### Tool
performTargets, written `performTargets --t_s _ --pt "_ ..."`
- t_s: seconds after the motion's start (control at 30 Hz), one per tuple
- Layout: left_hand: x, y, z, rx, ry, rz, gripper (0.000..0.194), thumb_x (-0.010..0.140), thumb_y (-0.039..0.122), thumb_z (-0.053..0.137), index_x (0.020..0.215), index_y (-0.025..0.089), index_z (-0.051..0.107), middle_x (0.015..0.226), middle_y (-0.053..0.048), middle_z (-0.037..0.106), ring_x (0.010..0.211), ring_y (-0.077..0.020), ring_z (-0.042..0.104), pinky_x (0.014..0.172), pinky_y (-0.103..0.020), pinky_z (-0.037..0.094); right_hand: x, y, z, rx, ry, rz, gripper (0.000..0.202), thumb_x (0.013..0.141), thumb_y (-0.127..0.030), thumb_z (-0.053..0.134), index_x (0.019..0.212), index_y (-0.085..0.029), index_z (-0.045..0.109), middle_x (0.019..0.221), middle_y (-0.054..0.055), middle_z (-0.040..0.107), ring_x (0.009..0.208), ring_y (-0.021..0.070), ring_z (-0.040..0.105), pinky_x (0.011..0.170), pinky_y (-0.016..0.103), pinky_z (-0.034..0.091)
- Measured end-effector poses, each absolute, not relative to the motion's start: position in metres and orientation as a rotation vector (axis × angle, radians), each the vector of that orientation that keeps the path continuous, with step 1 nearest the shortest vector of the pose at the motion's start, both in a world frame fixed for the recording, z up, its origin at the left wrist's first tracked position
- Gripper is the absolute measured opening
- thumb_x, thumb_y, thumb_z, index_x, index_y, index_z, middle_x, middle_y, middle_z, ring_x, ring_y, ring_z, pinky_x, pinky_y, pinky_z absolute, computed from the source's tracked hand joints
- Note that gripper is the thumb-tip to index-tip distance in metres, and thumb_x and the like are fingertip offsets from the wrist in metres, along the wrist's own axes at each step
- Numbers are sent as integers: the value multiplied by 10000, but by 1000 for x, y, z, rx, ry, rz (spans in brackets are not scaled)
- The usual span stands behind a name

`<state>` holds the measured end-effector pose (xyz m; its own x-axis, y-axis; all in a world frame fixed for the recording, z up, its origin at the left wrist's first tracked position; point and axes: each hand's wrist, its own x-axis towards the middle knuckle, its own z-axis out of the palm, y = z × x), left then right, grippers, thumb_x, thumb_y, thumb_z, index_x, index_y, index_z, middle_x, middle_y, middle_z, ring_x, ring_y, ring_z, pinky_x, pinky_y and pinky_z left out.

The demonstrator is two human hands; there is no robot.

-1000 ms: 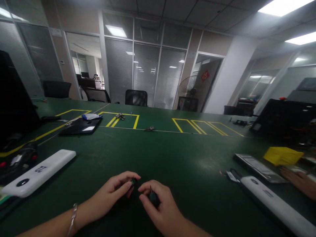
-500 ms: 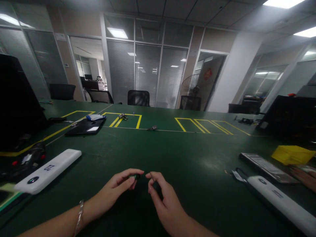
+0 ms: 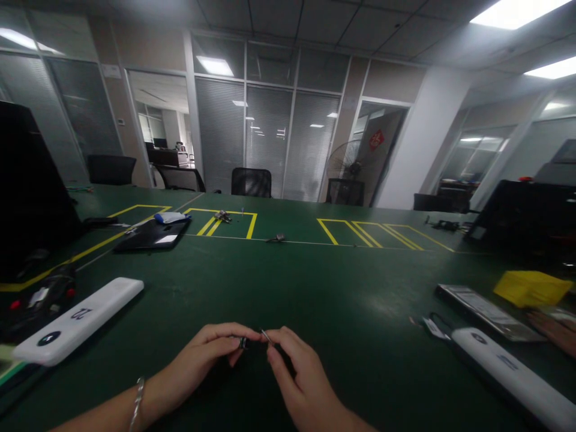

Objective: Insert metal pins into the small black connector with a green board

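Low in the middle of the head view, my two hands meet fingertip to fingertip above the green table (image 3: 216, 288). My left hand (image 3: 209, 351), with a silver bracelet at the wrist, pinches a small dark piece (image 3: 243, 342) with a hint of green; the fingers cover most of it. Between thumb and forefinger of my right hand (image 3: 299, 372) is a thin metal rod (image 3: 266, 338), its tip close to the left fingertips. Whether the rod touches the dark piece cannot be told.
White power banks (image 3: 81, 321) lie at left and right. A black flat case (image 3: 153, 233) and small metal parts (image 3: 222, 216) are farther back. On the right are a phone-like slab (image 3: 488, 312), a yellow box (image 3: 531, 288) and another person's hand (image 3: 553, 330).
My hands have come together, the right fingertips now by the left ones. The thin rod in the right hand has turned and shows more plainly. The view has shifted slightly.
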<state>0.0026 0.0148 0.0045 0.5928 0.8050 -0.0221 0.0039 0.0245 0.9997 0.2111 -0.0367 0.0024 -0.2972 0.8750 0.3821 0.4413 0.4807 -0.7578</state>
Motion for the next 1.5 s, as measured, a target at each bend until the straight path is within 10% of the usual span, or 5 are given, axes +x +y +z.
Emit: performTargets --t_s 1.5 --pt "9 8 6 1518 777 665 289 814 358 674 1064 214 690 835 -41 713 797 -201 647 728 -300 488 212 -34 4 -1374 -1996 420 249 901 -267 536 735 -205 710 706 16 602 655 138 584 590 226 398"
